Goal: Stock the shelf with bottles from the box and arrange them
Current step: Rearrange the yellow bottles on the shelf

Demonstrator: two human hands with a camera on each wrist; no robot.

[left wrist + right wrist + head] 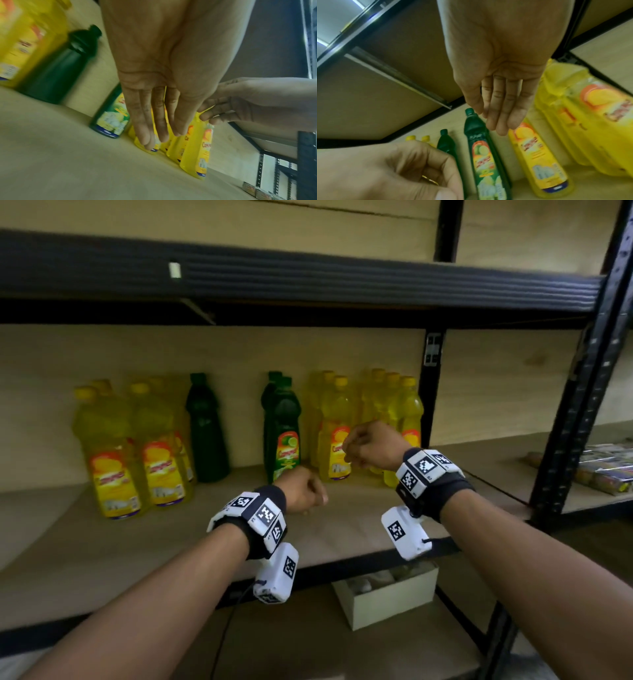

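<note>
The left hand [303, 491] hovers over the front of the shelf [102, 542], holding nothing. The head view shows it from behind as a loose fist, while its own wrist view shows the fingers [154, 115] straight and together, pointing at the bottles. The right hand [371, 445] is raised higher, just in front of the yellow bottles [335, 433] at the right. Here too the views disagree: from the head its fingers look curled, from its wrist view they hang straight and close, and the left wrist view shows its fingertips near the shoulder of a yellow bottle [197, 155]; whether they touch I cannot tell.

All bottles stand upright, long axis vertical, caps up, against the back panel. At the left stands a yellow group [137, 446], then 1 dark green bottle [205, 429], a gap, a green pair [284, 426] with labels facing forward, and the right yellow cluster by the black upright [428, 405].

The front half of the shelf board is bare in front of the hands, and the board above leaves headroom over the caps. A box [387, 597] sits on the lower level, under the right wrist; small packets [603, 470] lie in the next bay.
</note>
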